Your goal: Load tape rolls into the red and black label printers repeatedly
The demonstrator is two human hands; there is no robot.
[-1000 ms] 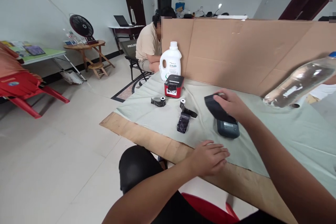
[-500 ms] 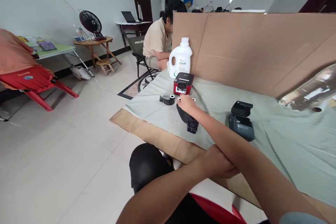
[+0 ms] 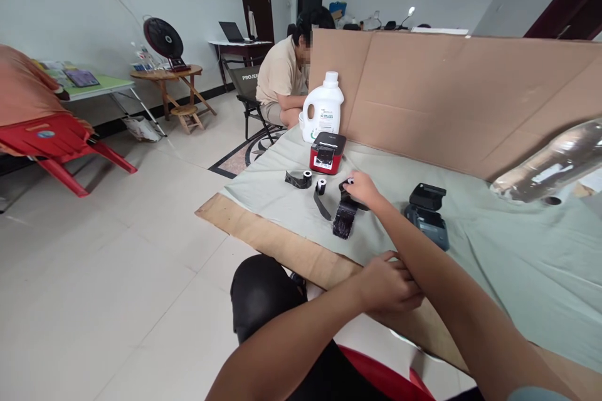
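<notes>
My right hand (image 3: 363, 190) reaches across the cloth with its fingers closed on a small black roll (image 3: 350, 182) with a white core; the hand covers part of it. Left of it stand a middle roll (image 3: 321, 187) and another roll (image 3: 307, 176), each with a black strip trailing over the cloth. A wide, shiny black strip (image 3: 345, 220) lies just in front of my right hand. My left hand (image 3: 390, 282) is at the near table edge, its fingers curled against my right forearm and partly hidden by it.
Behind the rolls are a red and black label printer (image 3: 328, 153) and a white jug (image 3: 324, 109). A dark device (image 3: 427, 219) has its lid up on the right. A cardboard panel (image 3: 423, 94) closes off the back; a wrapped roll (image 3: 550, 163) lies far right. A person (image 3: 282, 75) sits beyond.
My right hand has left the middle roll and moved right to another roll, which it now grips. The middle roll stands uncovered on the cloth. My left hand stays by my right forearm.
</notes>
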